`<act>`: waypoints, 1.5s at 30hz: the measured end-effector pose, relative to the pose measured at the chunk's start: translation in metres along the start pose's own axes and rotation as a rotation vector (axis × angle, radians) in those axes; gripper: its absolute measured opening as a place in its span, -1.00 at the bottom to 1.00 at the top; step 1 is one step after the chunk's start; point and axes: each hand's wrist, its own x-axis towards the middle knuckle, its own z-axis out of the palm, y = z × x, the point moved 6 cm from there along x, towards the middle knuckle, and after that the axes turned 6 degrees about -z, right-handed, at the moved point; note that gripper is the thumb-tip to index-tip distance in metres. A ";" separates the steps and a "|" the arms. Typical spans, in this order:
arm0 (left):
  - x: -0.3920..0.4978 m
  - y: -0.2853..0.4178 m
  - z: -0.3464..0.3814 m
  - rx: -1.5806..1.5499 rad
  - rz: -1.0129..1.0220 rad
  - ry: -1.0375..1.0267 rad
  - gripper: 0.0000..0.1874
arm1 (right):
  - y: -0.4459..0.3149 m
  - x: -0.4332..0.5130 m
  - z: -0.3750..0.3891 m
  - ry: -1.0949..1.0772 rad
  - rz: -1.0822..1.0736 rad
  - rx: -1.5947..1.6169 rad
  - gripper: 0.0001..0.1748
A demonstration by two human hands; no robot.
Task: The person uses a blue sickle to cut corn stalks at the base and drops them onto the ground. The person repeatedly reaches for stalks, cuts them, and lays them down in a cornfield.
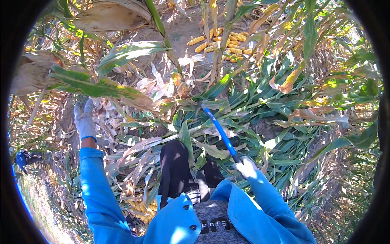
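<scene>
My right hand [246,167], in a light work glove, is closed around the dark grip of a blue-handled tool [220,130]. The tool points up and left; its head lies among leaves near the foot of the standing corn stalks, and its shape is hard to make out. My left hand [84,117], gloved in white with a blue cuff, reaches out at the left with its fingers apart, below a partly green corn leaf [100,87]. I cannot tell whether it touches anything. Cut green corn stalks [262,103] lie across the ground before me.
Husked yellow corn cobs [234,45] lie in a pile beyond the standing stalks [220,52]. More cobs [141,210] lie beside me at the lower left. Dry husks [157,87] litter the soil. Large dry ears [112,15] hang at the upper left. Another person [23,158] is at far left.
</scene>
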 end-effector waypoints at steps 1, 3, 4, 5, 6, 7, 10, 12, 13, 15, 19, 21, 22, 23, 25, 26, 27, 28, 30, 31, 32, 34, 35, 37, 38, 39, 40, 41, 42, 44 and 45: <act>0.017 -0.001 0.012 -0.224 -0.021 0.036 -0.48 | -0.012 0.019 0.016 -0.025 0.047 0.088 -0.48; 0.058 0.005 0.019 -0.080 0.019 -0.048 -0.55 | -0.039 0.058 0.060 -0.178 -0.007 0.510 -0.67; 0.070 0.018 0.018 0.257 0.237 -0.073 -0.56 | -0.050 0.081 0.083 -0.227 -0.005 0.603 -0.72; 0.084 0.017 0.022 0.218 0.181 -0.048 -0.66 | -0.059 0.105 0.103 -0.274 -0.002 0.694 -0.76; 0.097 0.015 0.023 -0.006 0.093 -0.040 -0.74 | -0.059 0.127 0.122 -0.288 0.091 0.789 -0.77; 0.106 0.020 0.026 -0.210 0.056 -0.081 -0.81 | -0.059 0.145 0.141 -0.333 0.162 0.926 -0.78; 0.118 0.043 0.049 -0.353 0.042 -0.253 -0.81 | -0.058 0.204 0.165 -0.154 0.138 0.751 -0.78; 0.118 0.047 0.057 -0.481 -0.008 -0.267 -0.79 | -0.060 0.223 0.182 -0.066 0.144 0.748 -0.77; 0.120 0.043 0.060 -0.542 -0.039 -0.266 -0.77 | -0.062 0.227 0.195 -0.058 0.188 0.808 -0.76; 0.129 0.026 0.058 -0.644 -0.088 -0.257 -0.71 | -0.072 0.229 0.218 -0.111 0.214 0.939 -0.79; 0.186 -0.032 0.039 -0.706 -0.159 -0.164 -0.58 | -0.112 0.241 0.270 -0.192 0.147 1.076 -0.78; 0.202 -0.049 0.027 -0.770 -0.206 -0.225 -0.58 | -0.126 0.265 0.299 -0.197 0.227 0.946 -0.77; 0.205 -0.053 0.020 -0.735 -0.191 -0.222 -0.58 | -0.133 0.278 0.307 -0.159 0.141 0.892 -0.79; 0.204 -0.057 0.012 -0.694 -0.211 -0.160 -0.58 | -0.133 0.294 0.315 -0.149 0.149 0.680 -0.81; 0.186 -0.051 0.003 -0.572 -0.190 -0.211 -0.59 | -0.133 0.317 0.329 -0.237 0.031 0.731 -0.82; 0.170 -0.049 -0.002 -0.597 -0.216 -0.203 -0.60 | -0.128 0.328 0.337 -0.229 0.090 0.756 -0.80; 0.154 -0.041 -0.002 -0.624 -0.200 -0.273 -0.61 | -0.125 0.336 0.340 -0.223 0.036 0.817 -0.76; 0.140 -0.041 -0.009 -0.647 -0.255 -0.180 -0.62 | -0.120 0.345 0.348 -0.212 0.083 0.840 -0.83; 0.112 -0.035 -0.015 -0.690 -0.301 -0.111 -0.65 | -0.107 0.357 0.355 -0.164 0.146 0.920 -0.79; 0.098 -0.026 -0.015 -0.713 -0.265 -0.158 -0.65 | -0.103 0.360 0.359 -0.193 0.173 1.010 -0.83; 0.083 -0.020 -0.019 -0.725 -0.246 -0.161 -0.64 | -0.104 0.363 0.354 -0.114 0.044 0.973 -0.86; 0.048 -0.020 -0.026 -0.752 -0.196 -0.062 -0.77 | -0.104 0.359 0.351 -0.118 0.019 0.954 -0.89; 0.037 -0.018 -0.029 -0.803 -0.208 -0.051 -0.86 | -0.099 0.347 0.351 -0.198 0.126 0.973 -0.88; 0.002 -0.016 -0.043 -0.709 -0.211 -0.012 -0.92 | -0.093 0.310 0.336 -0.275 0.243 0.990 -0.75; -0.019 -0.016 -0.053 -0.693 -0.254 0.016 -0.92 | -0.091 0.286 0.331 -0.350 0.455 1.168 -0.76; -0.038 -0.015 -0.056 -0.732 -0.285 -0.004 -0.91 | -0.094 0.261 0.311 -0.408 0.369 1.275 -0.75; -0.052 -0.015 -0.059 -0.650 -0.288 0.050 -0.90 | -0.091 0.231 0.290 -0.395 0.322 1.281 -0.73; -0.065 -0.016 -0.065 -0.592 -0.341 0.190 -0.88 | -0.077 0.198 0.263 -0.351 0.292 1.110 -0.73; -0.073 -0.007 -0.064 -0.542 -0.314 0.197 -0.83 | -0.061 0.166 0.234 -0.343 0.313 1.002 -0.75; -0.078 0.009 -0.053 -0.519 -0.345 0.231 -0.75 | -0.028 0.120 0.174 -0.198 0.377 0.811 -0.75; -0.075 0.025 -0.039 -0.551 -0.292 0.121 -0.71 | -0.014 0.106 0.151 -0.164 0.438 0.795 -0.75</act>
